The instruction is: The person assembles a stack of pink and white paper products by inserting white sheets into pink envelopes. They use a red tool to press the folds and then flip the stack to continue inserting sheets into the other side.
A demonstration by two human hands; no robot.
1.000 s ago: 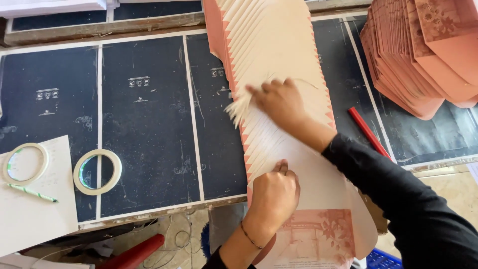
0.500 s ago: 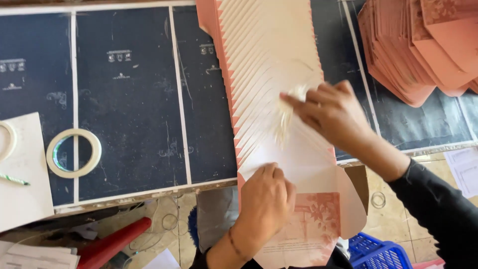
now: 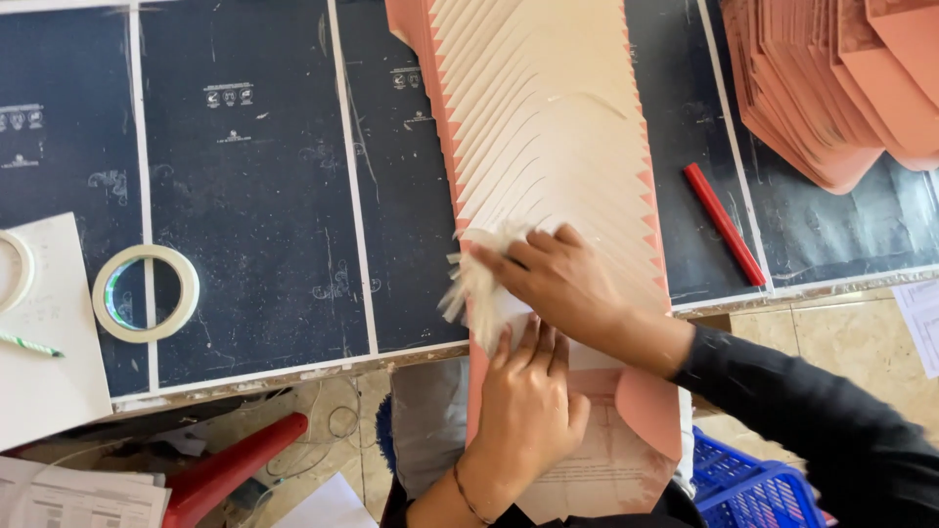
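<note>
A long fanned row of cream and pink paper envelopes [image 3: 548,117] lies on the dark table [image 3: 245,196] and overhangs its front edge. My right hand [image 3: 562,279] grips a frayed white wad or brush [image 3: 474,284] and presses it at the row's left edge, near the table's front. Just below it, my left hand [image 3: 528,406] lies flat on the nearest envelopes, fingers extended, holding nothing. A thin bracelet sits on the left wrist. A black sleeve covers my right arm.
A red pencil [image 3: 724,223] lies right of the row, with a pile of pink envelopes [image 3: 831,88] at the back right. At left are a tape roll [image 3: 147,293], a white card [image 3: 49,342] and a green pen [image 3: 29,344]. A blue crate [image 3: 753,484] stands below.
My right hand has swept with the wad from the right side of the row down to its left edge. My left hand has stayed pressed on the near end.
</note>
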